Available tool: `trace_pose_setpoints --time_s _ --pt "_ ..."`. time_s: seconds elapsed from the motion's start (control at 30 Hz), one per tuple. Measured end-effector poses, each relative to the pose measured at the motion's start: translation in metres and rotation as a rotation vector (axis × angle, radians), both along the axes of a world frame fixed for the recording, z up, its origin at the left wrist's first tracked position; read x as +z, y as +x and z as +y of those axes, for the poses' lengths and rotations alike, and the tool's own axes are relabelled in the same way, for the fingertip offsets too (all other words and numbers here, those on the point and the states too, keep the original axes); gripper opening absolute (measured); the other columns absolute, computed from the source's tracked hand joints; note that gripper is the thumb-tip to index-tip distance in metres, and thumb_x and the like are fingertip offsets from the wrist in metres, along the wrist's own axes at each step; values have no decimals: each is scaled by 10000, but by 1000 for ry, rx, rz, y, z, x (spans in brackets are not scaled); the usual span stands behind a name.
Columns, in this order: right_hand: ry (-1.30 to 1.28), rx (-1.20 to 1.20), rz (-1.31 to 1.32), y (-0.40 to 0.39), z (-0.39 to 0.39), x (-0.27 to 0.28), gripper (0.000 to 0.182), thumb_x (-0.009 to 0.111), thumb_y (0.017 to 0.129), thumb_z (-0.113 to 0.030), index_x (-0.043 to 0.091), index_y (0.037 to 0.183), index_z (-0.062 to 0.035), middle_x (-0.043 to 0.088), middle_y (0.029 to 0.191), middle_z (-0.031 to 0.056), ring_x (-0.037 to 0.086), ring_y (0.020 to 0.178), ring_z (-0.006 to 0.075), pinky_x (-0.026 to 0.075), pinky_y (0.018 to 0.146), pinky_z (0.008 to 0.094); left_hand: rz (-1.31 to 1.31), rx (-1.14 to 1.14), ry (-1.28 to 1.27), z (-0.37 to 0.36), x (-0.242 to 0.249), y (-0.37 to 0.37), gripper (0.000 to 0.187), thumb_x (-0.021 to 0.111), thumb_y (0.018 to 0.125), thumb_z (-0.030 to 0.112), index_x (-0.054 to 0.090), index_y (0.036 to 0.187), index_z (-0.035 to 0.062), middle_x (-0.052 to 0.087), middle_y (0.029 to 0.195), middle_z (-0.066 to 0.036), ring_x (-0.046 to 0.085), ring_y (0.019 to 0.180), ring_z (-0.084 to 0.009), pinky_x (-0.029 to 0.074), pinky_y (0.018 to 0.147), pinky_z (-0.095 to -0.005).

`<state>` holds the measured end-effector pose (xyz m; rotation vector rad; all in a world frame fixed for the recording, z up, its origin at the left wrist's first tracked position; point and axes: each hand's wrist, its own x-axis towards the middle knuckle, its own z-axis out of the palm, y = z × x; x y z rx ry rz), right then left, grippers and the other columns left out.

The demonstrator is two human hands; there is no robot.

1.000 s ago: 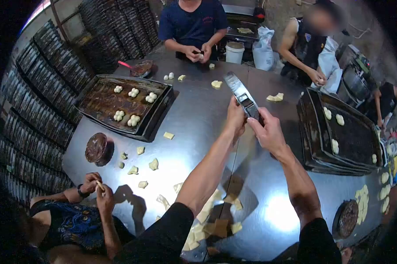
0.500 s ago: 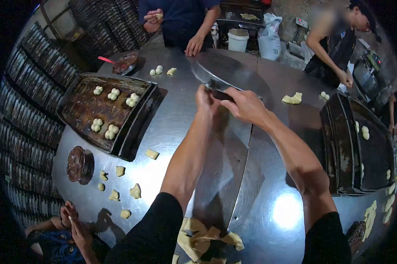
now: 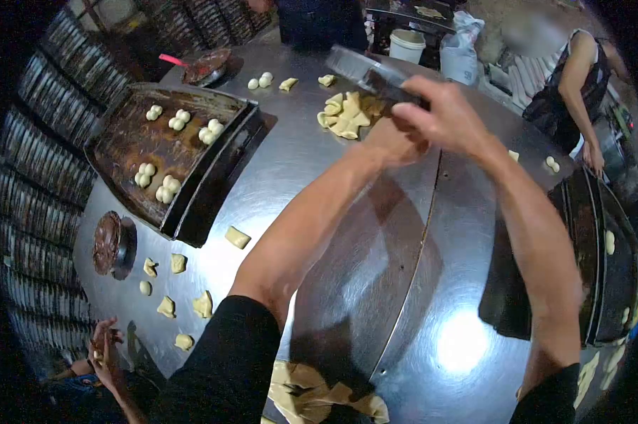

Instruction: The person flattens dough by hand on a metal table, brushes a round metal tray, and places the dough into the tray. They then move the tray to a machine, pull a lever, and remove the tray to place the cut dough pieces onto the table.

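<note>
My right hand (image 3: 442, 116) is wrapped around the dark handle of a broad-bladed knife (image 3: 365, 69), its shiny blade pointing up and left and smeared by motion. My left hand (image 3: 398, 141) is just below, partly behind the right; its fingers are hidden. Beside it, under the blade, a pile of pale yellow dough pieces (image 3: 345, 116) lies on the metal table. Two small pieces of dough (image 3: 288, 84) and white dough balls (image 3: 265, 80) are farther off to the left.
At left stands a dark baking tray (image 3: 125, 152) with clusters of dough balls, near a bowl of brown filling (image 3: 107, 242). Dark trays (image 3: 587, 226) stand at right. More dough (image 3: 308, 396) lies close to me. Other people are around the table, one person's hand (image 3: 105, 357) at lower left.
The knife and both hands have shifted right and up in view, and the left hand has come away from the handle. The dough pile now shows below the blade. The view has turned slightly.
</note>
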<state>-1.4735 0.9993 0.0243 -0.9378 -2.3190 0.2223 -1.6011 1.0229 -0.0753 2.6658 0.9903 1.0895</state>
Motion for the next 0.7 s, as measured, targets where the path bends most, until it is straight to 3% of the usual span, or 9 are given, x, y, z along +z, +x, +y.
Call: trace_pose_setpoints --time_s 0.03,0.1,0.13,0.17,0.27,0.37,0.5,0.6,0.7 --pt "-44 -12 24 4 1 5 311 660 830 -233 613 1023 7 673 778 128 653 705 180 500 622 337 382 70 77 -1 3 5 300 606 775 177 654 1066 125 632 1056 -113 586 1026 -266 463 888 -404" --pt "-2 16 108 11 10 22 356 692 778 -283 638 969 12 642 820 227 649 721 270 491 649 358 403 164 103 0 12 15 331 611 772 206 651 1093 133 618 1108 -106 567 1066 -271 444 914 -413" --pt "-44 23 151 14 11 26 331 700 780 -249 625 949 26 639 764 149 608 696 180 476 642 326 429 249 128 0 17 17 364 616 770 235 648 1120 140 604 1161 -99 547 1107 -275 424 939 -422" --pt "-44 32 146 16 11 28 331 700 780 -249 625 949 26 639 764 149 608 696 180 476 642 326 425 259 127 2 23 17 364 616 770 235 648 1120 140 604 1161 -99 547 1107 -275 424 939 -422" --pt "-226 102 280 18 -11 36 235 688 808 -172 612 907 26 553 748 -8 500 717 76 446 644 275 233 191 161 15 49 11 392 533 830 233 605 1193 103 542 1293 -101 450 1242 -302 333 1052 -436" --pt "-191 62 240 20 -21 38 239 691 807 -177 620 922 20 582 758 -8 519 718 78 451 646 272 262 350 478 91 3 -17 410 496 846 235 581 1224 101 518 1330 -108 425 1275 -299 272 1092 -449" --pt "-149 23 238 28 -14 34 249 703 795 -190 633 925 11 608 754 11 538 700 82 457 639 267 589 634 463 94 -17 -23 417 480 857 250 569 1249 139 508 1350 -103 422 1284 -286 228 1110 -459" --pt "-87 55 174 21 -3 28 283 713 770 -236 653 921 -4 627 726 84 579 658 124 475 625 294 121 114 -213 63 25 -8 416 460 882 254 548 1278 160 525 1344 -58 422 1293 -235 224 1113 -455" --pt "-10 68 137 14 1 25 319 713 754 -254 656 946 -6 639 732 126 614 660 180 489 631 321 106 137 -247 59 21 -4 413 460 880 250 553 1272 159 528 1340 -60 426 1290 -233 231 1111 -447"
